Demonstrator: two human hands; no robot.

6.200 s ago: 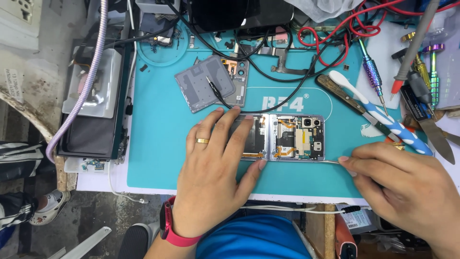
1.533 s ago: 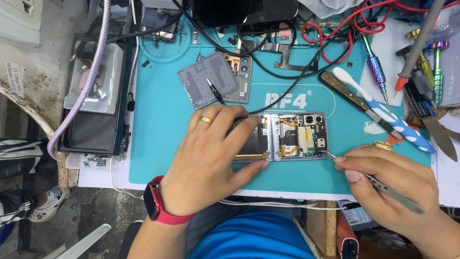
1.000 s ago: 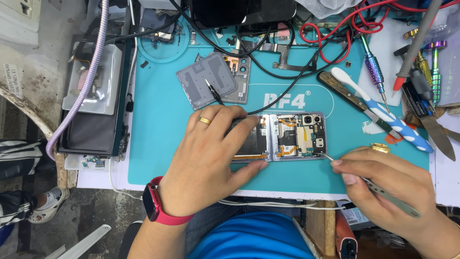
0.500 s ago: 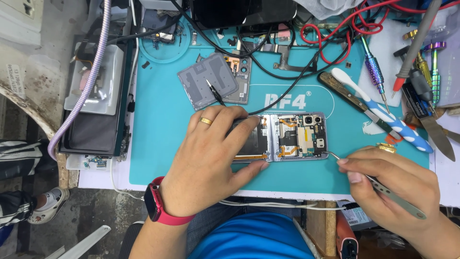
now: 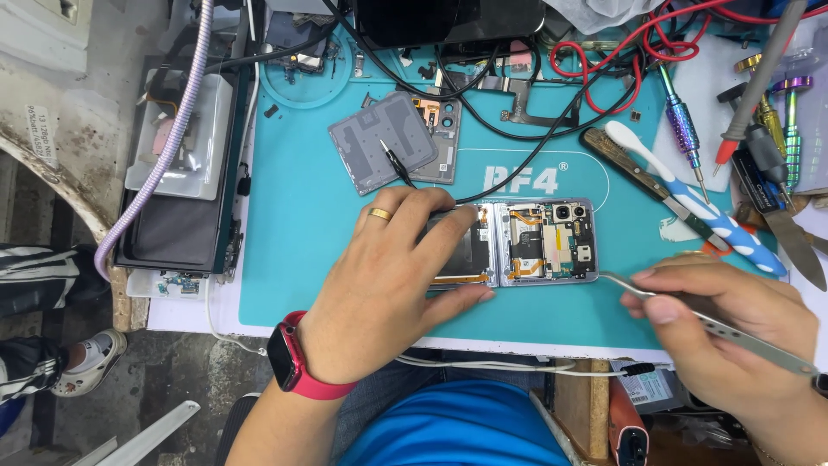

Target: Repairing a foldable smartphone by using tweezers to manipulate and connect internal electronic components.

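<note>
The right hand (image 5: pixel 733 332), which six seconds back lies flat and empty on the teal mat (image 5: pixel 293 224) beside the opened folding phone (image 5: pixel 517 243), now pinches a pair of metal tweezers (image 5: pixel 690 312). Over the last second and a half the tweezers' tip backs slightly away from the phone's right edge and sits just beside its lower right corner. The left hand (image 5: pixel 388 285) shifts a little, its fingers now spread further over the phone's left half.
</note>
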